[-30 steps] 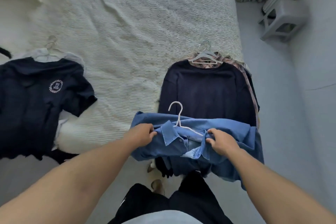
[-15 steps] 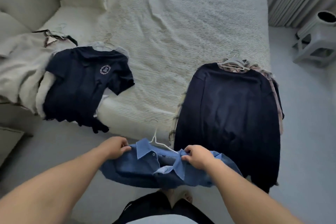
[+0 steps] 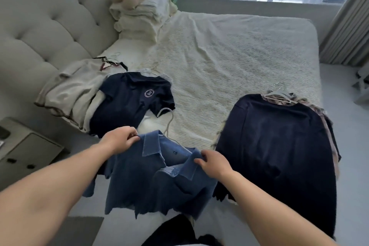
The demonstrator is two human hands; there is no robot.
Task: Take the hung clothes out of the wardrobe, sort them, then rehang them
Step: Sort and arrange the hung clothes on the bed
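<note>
Both hands pinch the blue shirt [image 3: 151, 175] at its shoulders, left hand [image 3: 119, 140] and right hand [image 3: 213, 163], holding it spread on its hanger [image 3: 167, 120] over the bed's [image 3: 239, 50] near edge, probably to choose its pile. Short-sleeved tops [image 3: 131, 100] lie left, long navy ones [image 3: 279, 146] right, which looks like sorting; a tufted headboard [image 3: 50, 26] and window ledge [image 3: 259, 4] border the bed.

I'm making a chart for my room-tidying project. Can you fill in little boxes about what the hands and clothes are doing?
left hand: pinches the blue shirt at its shoulder
right hand: grips the shirt's collar
hanger: white, hook sticks up out of the collar
left pile: navy logo tee on a grey top
right pile: dark navy sweater hangs over the bed edge
</note>
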